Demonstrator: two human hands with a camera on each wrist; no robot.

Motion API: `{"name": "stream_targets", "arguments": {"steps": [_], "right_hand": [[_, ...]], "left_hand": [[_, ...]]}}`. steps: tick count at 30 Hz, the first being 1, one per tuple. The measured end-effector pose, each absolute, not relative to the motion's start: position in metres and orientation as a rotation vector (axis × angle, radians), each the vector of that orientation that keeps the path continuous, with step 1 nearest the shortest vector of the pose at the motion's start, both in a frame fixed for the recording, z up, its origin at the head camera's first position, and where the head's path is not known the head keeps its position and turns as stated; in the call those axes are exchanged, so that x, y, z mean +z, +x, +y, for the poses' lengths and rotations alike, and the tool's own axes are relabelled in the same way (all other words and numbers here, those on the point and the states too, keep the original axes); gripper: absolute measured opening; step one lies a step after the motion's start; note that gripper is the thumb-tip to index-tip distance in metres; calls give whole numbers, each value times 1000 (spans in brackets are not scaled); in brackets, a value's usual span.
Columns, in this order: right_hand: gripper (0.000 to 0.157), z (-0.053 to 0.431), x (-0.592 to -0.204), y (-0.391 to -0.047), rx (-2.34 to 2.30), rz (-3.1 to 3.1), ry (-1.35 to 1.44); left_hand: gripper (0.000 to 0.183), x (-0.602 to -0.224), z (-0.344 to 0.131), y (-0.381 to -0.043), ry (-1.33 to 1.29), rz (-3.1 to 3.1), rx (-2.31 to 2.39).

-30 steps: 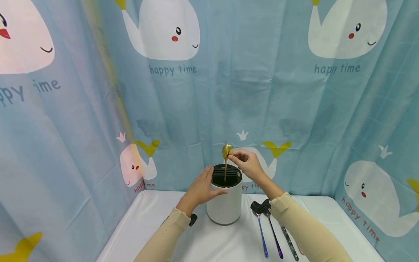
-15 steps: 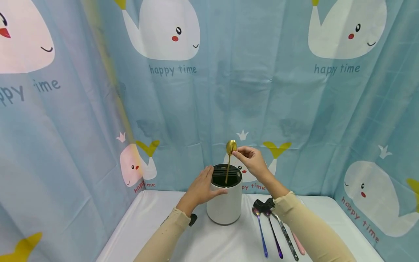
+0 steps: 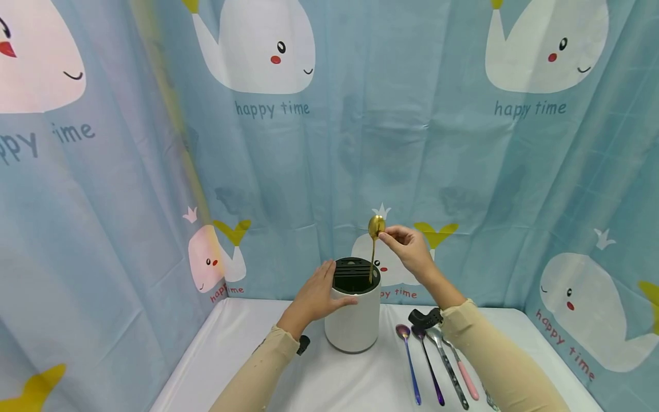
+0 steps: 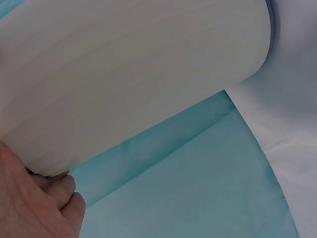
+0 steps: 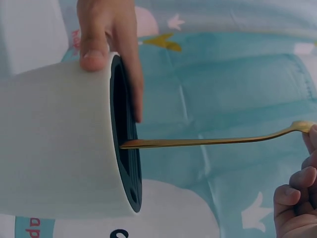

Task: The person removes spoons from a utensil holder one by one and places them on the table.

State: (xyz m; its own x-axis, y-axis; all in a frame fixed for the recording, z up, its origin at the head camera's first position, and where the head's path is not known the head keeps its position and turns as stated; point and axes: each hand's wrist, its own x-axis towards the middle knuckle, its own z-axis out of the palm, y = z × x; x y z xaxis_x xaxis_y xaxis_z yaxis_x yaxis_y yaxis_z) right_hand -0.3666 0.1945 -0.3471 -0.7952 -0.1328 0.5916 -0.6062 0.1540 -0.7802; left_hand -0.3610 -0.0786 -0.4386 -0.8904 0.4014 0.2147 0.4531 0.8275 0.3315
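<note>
My right hand (image 3: 408, 247) pinches a gold spoon (image 3: 373, 252) by its bowl end, with the bowl up and the long handle hanging down. In the right wrist view, the handle tip of that spoon (image 5: 198, 142) overlaps the mouth of a white cylindrical utensil holder (image 5: 59, 139). This holder (image 3: 352, 326) stands upright on the table and has a black slotted insert (image 3: 352, 280) in its top. My left hand (image 3: 318, 292) grips the holder at its upper left rim, the thumb across the front and the fingers along the side.
Right of the holder lie a blue-handled spoon (image 3: 412, 366), a dark purple spoon (image 3: 431, 366), a black-patterned handled utensil (image 3: 451, 372) and a pink-handled one (image 3: 467, 377). A white cloth covers the table (image 3: 319, 383). A blue whale-print curtain (image 3: 329, 160) hangs behind.
My right hand has moved right and slightly up with the gold spoon, whose handle tip shifted from the holder's middle to its right rim. The left hand and the holder have stayed put.
</note>
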Motion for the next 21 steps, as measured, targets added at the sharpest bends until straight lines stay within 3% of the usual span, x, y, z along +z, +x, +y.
{"name": "stream_targets", "arguments": {"steps": [21], "right_hand": [[17, 224, -338, -358, 1834, -1849, 668]], "left_hand": [[124, -438, -79, -359, -681, -2867, -576]]}}
